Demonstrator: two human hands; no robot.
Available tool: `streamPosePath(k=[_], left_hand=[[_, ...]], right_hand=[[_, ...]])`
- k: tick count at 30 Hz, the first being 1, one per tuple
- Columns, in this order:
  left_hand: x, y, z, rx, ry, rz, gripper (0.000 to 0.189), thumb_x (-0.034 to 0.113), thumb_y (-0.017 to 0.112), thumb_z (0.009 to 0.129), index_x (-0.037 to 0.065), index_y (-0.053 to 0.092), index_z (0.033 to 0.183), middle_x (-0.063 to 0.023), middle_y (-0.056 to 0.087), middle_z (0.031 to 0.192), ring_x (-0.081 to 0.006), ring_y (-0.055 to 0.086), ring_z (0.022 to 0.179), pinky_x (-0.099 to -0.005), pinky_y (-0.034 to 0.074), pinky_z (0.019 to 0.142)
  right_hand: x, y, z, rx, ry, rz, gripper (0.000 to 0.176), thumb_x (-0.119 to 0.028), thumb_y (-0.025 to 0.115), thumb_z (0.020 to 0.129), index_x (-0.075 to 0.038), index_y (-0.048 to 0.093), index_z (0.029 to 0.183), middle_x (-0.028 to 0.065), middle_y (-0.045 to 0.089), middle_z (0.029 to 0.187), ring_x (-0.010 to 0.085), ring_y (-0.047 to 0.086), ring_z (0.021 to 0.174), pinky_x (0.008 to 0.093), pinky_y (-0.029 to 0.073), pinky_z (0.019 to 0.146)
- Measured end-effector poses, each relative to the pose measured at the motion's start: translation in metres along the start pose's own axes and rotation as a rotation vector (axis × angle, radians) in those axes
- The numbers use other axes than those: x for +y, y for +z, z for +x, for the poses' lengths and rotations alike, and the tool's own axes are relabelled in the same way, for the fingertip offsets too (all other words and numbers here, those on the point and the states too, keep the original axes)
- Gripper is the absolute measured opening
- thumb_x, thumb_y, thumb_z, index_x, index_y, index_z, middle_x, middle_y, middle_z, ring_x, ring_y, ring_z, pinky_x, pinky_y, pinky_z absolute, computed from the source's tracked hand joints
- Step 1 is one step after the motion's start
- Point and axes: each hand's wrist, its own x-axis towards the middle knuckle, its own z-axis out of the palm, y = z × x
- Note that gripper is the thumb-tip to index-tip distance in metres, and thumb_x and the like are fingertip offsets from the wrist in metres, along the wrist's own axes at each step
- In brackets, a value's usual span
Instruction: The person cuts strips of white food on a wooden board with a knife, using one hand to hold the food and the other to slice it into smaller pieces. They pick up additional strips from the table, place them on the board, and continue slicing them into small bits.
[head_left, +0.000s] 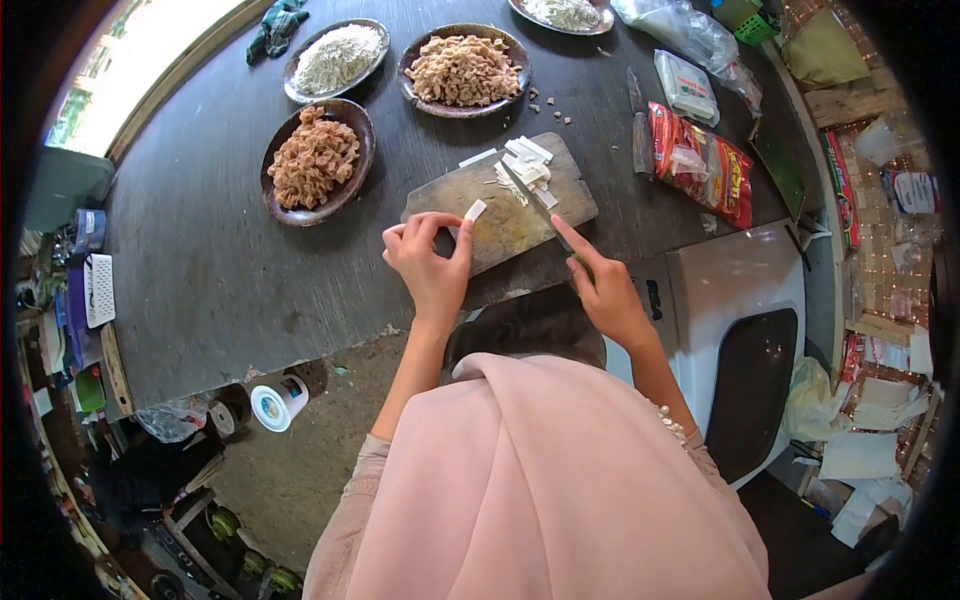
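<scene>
White slice [476, 210] is pinched by left hand [430, 260] at wooden cutting board's [485, 240] 9 o'clock. Knife [548, 214] is gripped by right hand [608, 293], sliced pile [530, 165] at 1. Red packet's [698, 165] yellow lettering can't be read.

A rustic kitchen, by the cutting board [500, 232] and food-filled plates [318, 163] shown

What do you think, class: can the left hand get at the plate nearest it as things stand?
Probably yes: only the cutting board's corner and some tabletop seem to lie between the left hand and the plate, though its grip would first have to release a small white piece.
</scene>
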Motion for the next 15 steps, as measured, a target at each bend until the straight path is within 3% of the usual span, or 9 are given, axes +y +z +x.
streamPosePath(k=[1,2,5,8,12,15], left_hand=[[0.001,0.001,-0.002,0.004,0.051,0.176,0.016,0.021,0.081,0.085,0.012,0.071,0.093,-0.0024,0.064,0.097,-0.0231,0.053,0.103,-0.0397,0.038,0.092],[-0.006,0.003,-0.006,-0.003,-0.001,0.144,0.018,0.024,0.081,0.082,0.014,0.070,0.093,-0.0021,0.061,0.108,-0.0274,0.048,0.112,-0.0443,0.033,0.095],[-0.006,0.001,-0.012,0.040,0.089,0.188,0.016,0.024,0.080,0.084,0.016,0.072,0.096,-0.0030,0.059,0.119,-0.0290,0.046,0.118,-0.0456,0.032,0.098],[-0.007,0.003,-0.010,-0.005,0.196,0.262,0.019,0.024,0.079,0.084,0.022,0.075,0.103,-0.0038,0.055,0.128,-0.0308,0.042,0.126,-0.0477,0.029,0.103],[-0.004,0.010,-0.008,-0.029,0.277,0.333,0.024,0.025,0.077,0.085,0.027,0.077,0.109,-0.0033,0.053,0.134,-0.0318,0.039,0.130,-0.0498,0.027,0.107],[-0.007,0.009,-0.007,-0.034,0.289,0.335,0.023,0.025,0.077,0.085,0.027,0.077,0.108,-0.0033,0.052,0.134,-0.0322,0.039,0.130,-0.0501,0.027,0.107]], right_hand=[[-0.001,0.000,-0.002,0.019,-0.016,0.018,0.060,-0.011,0.055,0.100,-0.030,0.043,0.155,0.0283,0.065,0.085,0.0478,0.063,0.079,0.0506,0.049,0.074],[-0.002,0.000,-0.002,0.039,-0.030,0.036,0.060,-0.010,0.055,0.100,-0.030,0.043,0.155,0.0279,0.066,0.087,0.0479,0.064,0.081,0.0498,0.050,0.075],[-0.008,0.003,-0.006,0.069,-0.129,0.062,0.061,-0.009,0.055,0.100,-0.030,0.043,0.156,0.0257,0.069,0.091,0.0469,0.065,0.084,0.0493,0.051,0.075],[-0.015,0.005,-0.007,-0.063,-0.002,-0.010,0.061,-0.010,0.055,0.100,-0.032,0.042,0.156,0.0241,0.070,0.093,0.0451,0.066,0.084,0.0503,0.051,0.075],[-0.014,0.017,-0.004,-0.027,-0.071,-0.080,0.061,-0.012,0.055,0.100,-0.034,0.042,0.156,0.0226,0.070,0.089,0.0426,0.068,0.081,0.0513,0.052,0.074],[-0.021,0.016,-0.002,-0.078,-0.009,-0.191,0.061,-0.013,0.055,0.100,-0.036,0.041,0.156,0.0210,0.068,0.084,0.0409,0.068,0.079,0.0518,0.053,0.072]])
